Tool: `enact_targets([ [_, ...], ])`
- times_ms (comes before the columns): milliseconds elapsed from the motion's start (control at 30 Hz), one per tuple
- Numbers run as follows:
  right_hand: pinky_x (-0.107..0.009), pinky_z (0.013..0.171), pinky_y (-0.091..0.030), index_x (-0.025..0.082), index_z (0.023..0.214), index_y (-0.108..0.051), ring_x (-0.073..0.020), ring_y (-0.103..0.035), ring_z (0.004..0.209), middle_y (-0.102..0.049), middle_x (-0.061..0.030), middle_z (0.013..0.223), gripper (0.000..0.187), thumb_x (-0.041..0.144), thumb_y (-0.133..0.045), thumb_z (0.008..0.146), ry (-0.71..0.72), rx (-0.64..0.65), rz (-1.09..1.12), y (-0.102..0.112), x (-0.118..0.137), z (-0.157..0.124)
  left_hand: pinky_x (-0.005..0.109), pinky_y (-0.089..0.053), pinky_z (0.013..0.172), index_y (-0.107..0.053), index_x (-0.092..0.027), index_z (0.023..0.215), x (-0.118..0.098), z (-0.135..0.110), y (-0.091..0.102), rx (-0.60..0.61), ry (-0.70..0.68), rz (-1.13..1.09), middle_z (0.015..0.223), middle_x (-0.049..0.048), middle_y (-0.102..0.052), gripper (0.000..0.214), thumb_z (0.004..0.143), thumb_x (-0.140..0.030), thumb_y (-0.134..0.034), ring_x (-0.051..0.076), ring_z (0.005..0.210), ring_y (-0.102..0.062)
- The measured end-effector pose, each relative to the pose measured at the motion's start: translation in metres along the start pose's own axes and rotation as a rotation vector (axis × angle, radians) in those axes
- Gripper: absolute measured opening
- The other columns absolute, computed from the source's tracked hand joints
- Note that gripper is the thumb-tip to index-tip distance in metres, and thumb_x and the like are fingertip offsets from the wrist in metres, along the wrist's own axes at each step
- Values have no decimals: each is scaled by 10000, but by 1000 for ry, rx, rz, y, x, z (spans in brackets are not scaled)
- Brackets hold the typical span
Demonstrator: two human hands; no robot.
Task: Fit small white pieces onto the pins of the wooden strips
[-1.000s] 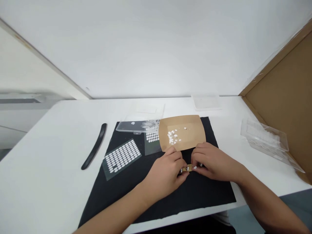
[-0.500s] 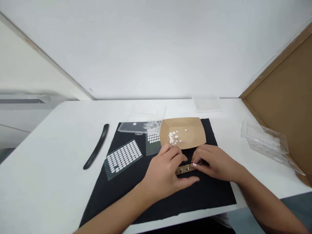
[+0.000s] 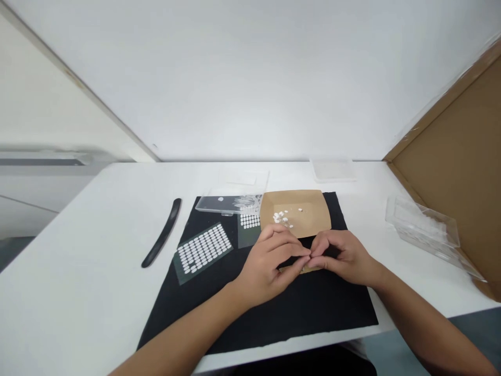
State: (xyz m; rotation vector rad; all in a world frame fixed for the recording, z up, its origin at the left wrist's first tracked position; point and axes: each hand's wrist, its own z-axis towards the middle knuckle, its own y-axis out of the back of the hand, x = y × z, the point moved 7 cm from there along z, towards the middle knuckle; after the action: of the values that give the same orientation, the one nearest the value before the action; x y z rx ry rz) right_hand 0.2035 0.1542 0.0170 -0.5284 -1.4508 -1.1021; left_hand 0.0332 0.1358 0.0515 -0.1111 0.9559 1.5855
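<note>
A narrow tan strip (image 3: 312,270) is lying on a black mat (image 3: 309,313), mostly hidden under the hands; only slivers of its dull, tan surface are showing, with a small, indistinct piece near its middle. The left hand (image 3: 267,266) and right hand (image 3: 346,258) are meeting tip to tip just above it, each holding thumb and fingertips nearly together; whether either is pinching something small, I cannot tell. Just beyond, a brown tray (image 3: 315,211) is holding scattered white pieces (image 3: 279,216). To its left, a clear box (image 3: 211,204) and sheets of white ovals (image 3: 204,248) are lying on the mat. A curved black file (image 3: 162,235) is resting farther left.
</note>
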Motion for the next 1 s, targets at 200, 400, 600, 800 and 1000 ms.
enact_targets([
  [200, -256, 696, -562, 201, 832, -727, -138, -710, 764, -759, -13, 865, 188, 306, -877, 871, 29, -25, 286, -6, -4, 2, 351, -558, 802, -774, -240, 1035, 5, 0, 4, -14, 64, -157, 937, 32, -787, 130, 919, -188, -797, 194, 898, -666],
  [400, -242, 673, -572, 200, 839, -707, -127, -709, 752, -750, -6, 872, 177, 218, -883, 851, 41, -57, 402, -8, -6, 2, 333, -560, 789, -807, -238, 1010, 15, -2, 2, -23, 138, -261, 878, 38, -788, 98, 931, -183, -791, 178, 848, -659],
  [600, -238, 690, -573, 211, 850, -719, -124, -717, 759, -759, -2, 879, 167, 191, -885, 844, 28, -37, 390, -11, -9, 1, 330, -548, 769, -789, -204, 926, 22, -3, -3, 41, 244, -298, 837, 48, -743, 14, 925, -216, -796, 164, 768, -633],
  [800, -241, 688, -559, 205, 832, -707, -131, -712, 754, -758, -8, 864, 182, 221, -888, 846, 2, -16, 331, -15, -9, 1, 238, -538, 623, -757, -200, 939, 17, -2, -4, 77, 225, -321, 848, 66, -723, 30, 927, -173, -755, 191, 863, -605],
  [1000, -242, 650, -510, 208, 928, -690, -121, -641, 698, -701, 4, 835, 198, 295, -863, 885, 106, 16, 83, -12, 1, 1, 195, -540, 576, -734, -192, 925, 14, -2, -3, 69, 250, -352, 853, 76, -706, 31, 926, -162, -744, 199, 914, -599],
])
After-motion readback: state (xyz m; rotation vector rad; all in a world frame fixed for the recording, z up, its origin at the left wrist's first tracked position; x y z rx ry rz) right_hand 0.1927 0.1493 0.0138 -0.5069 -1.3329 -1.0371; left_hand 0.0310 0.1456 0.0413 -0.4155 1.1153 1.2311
